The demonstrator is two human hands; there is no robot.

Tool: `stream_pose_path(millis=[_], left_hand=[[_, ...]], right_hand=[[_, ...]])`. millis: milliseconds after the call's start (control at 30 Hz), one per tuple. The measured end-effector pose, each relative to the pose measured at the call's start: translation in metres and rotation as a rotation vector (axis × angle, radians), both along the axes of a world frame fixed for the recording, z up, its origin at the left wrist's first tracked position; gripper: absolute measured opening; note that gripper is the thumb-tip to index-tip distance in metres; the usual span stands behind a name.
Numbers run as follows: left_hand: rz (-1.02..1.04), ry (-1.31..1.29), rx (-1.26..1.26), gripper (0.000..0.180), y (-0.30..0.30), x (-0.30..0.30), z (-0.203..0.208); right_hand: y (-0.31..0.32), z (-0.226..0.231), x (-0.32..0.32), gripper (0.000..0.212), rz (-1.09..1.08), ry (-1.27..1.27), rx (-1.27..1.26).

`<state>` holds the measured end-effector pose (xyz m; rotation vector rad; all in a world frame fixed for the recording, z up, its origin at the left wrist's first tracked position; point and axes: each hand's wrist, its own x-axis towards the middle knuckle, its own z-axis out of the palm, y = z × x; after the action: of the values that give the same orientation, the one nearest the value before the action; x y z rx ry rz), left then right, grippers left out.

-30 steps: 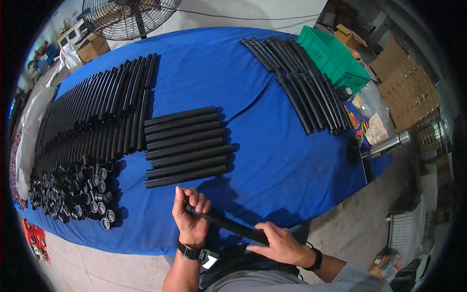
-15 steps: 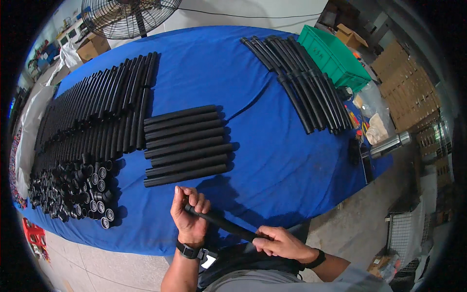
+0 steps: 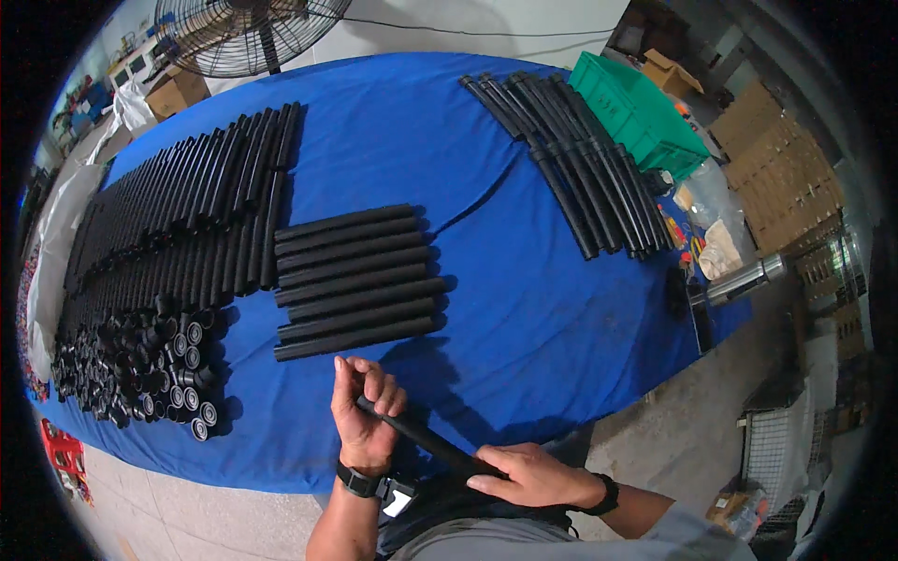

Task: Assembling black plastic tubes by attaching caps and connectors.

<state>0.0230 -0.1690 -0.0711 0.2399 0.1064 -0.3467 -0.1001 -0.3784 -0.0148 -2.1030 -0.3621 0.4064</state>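
Left hand (image 3: 366,421) and right hand (image 3: 535,476) are closed round 1 tube (image 3: 432,442), near end seemingly hidden.

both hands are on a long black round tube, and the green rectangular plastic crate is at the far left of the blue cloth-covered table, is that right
The side is wrong: in the head view, the green rectangular plastic crate is at the far right of the blue cloth-covered table. Both the left hand and right hand are on a long black round tube.
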Motion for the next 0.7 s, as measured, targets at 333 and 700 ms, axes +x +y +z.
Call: stream_pose_path(millis=[333,700], left_hand=[[-0.094,-0.034,0.072,0.075,-0.015,-0.004,0.021],[-0.194,-0.166,0.224,0.055,-0.021,0.001,0.009]], right_hand=[[-0.036,0.039,0.037,0.032,-0.092,0.036,-0.175],[-0.176,0.011,0.235,0.033,-0.381,-0.351,-1.004]])
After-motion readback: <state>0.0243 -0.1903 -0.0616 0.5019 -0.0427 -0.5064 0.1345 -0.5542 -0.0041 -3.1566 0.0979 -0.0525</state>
